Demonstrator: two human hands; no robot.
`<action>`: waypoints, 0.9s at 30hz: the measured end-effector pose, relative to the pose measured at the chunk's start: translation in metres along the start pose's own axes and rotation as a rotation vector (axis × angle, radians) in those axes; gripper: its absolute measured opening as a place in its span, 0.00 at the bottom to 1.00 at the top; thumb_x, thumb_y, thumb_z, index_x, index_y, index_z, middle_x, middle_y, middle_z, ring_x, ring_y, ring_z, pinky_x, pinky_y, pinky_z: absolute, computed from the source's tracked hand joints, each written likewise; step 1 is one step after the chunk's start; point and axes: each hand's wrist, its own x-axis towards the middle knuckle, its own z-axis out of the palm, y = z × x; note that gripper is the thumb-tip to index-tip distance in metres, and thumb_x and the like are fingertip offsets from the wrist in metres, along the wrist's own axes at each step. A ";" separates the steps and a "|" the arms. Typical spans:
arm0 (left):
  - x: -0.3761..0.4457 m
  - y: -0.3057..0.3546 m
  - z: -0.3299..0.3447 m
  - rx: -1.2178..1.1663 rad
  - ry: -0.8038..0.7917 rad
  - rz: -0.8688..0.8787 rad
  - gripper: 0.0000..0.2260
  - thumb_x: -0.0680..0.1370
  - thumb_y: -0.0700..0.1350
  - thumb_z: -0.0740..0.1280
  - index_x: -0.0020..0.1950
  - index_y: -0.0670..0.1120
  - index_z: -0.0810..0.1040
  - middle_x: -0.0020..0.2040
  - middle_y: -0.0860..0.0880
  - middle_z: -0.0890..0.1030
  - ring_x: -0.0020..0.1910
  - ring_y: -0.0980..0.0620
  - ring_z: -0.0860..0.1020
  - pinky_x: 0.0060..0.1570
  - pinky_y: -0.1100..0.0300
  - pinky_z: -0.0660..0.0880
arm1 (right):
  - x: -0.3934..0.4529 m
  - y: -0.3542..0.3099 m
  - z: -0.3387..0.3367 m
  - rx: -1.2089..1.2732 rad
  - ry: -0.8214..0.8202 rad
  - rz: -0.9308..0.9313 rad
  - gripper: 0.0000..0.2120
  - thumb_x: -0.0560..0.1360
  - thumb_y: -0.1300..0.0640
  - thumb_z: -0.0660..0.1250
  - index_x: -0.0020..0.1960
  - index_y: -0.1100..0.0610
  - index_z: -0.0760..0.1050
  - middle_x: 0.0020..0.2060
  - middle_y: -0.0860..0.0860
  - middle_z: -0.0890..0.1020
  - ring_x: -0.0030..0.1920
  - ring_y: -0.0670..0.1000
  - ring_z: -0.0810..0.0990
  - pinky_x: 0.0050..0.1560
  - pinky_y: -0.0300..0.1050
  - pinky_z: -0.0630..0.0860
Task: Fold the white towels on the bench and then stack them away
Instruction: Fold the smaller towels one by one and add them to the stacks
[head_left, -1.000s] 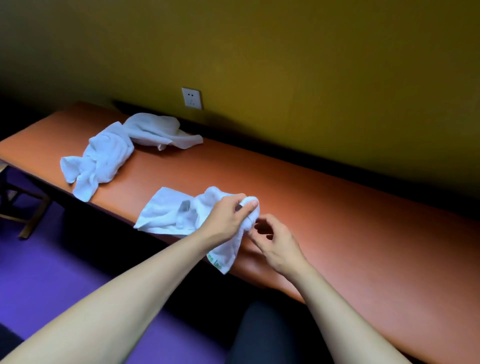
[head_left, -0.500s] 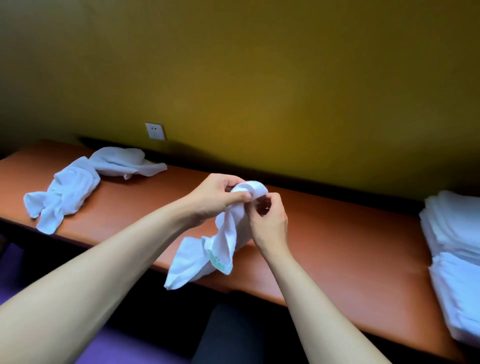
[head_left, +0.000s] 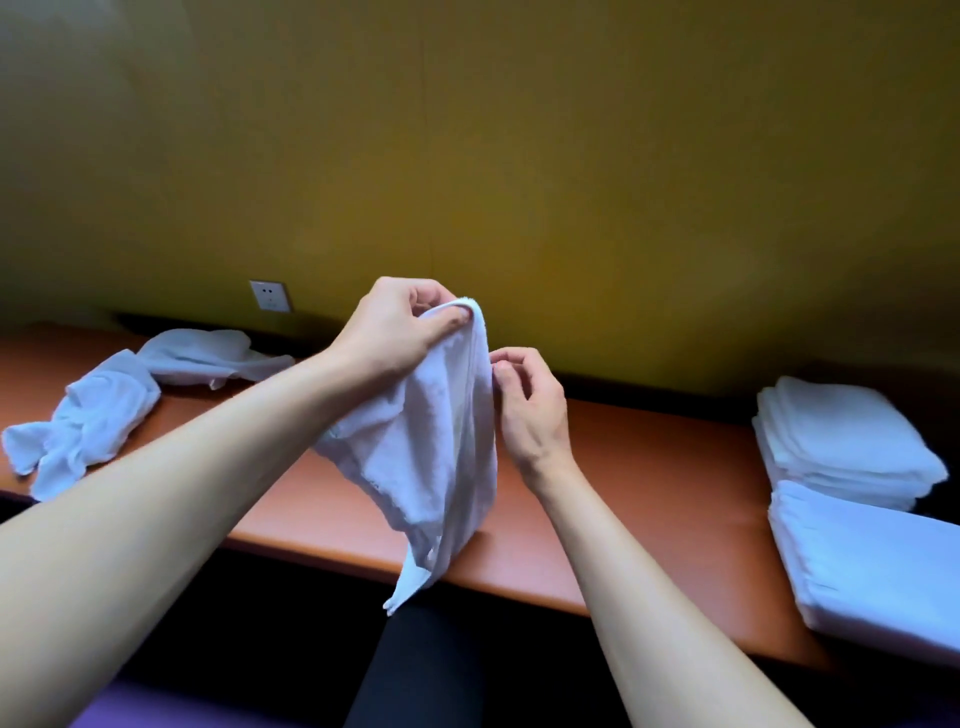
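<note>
- A white towel hangs in the air above the front edge of the orange counter, long axis vertical.
- The left hand pinches the towel's top edge, thumb and fingers curled round the hem.
- The right hand sits just right of the towel, fingertips touching its side edge; a firm grip cannot be confirmed.
- The towel looks soft, rumpled and bunched, not yet spread.
- Left of the towel lie crumpled towels; far to its right, folded stacks.
</note>
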 end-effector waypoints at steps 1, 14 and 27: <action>0.002 0.004 -0.002 0.017 0.019 0.001 0.10 0.77 0.52 0.70 0.41 0.47 0.83 0.34 0.52 0.81 0.34 0.56 0.73 0.39 0.58 0.72 | -0.007 -0.006 -0.002 0.022 0.011 -0.037 0.09 0.77 0.44 0.65 0.52 0.47 0.77 0.47 0.46 0.83 0.49 0.48 0.82 0.52 0.47 0.78; 0.009 0.031 -0.074 0.508 0.213 0.230 0.04 0.80 0.45 0.68 0.50 0.47 0.82 0.43 0.49 0.81 0.43 0.50 0.75 0.43 0.62 0.65 | -0.003 -0.006 -0.075 -0.820 0.164 0.239 0.14 0.73 0.64 0.63 0.55 0.50 0.73 0.55 0.56 0.76 0.59 0.62 0.75 0.58 0.54 0.70; -0.067 -0.098 -0.098 1.038 -0.208 0.097 0.06 0.78 0.54 0.70 0.48 0.53 0.80 0.45 0.53 0.82 0.47 0.48 0.75 0.40 0.54 0.73 | -0.043 0.040 -0.225 -0.884 0.243 0.341 0.13 0.75 0.63 0.63 0.53 0.53 0.83 0.50 0.63 0.83 0.53 0.67 0.78 0.50 0.53 0.75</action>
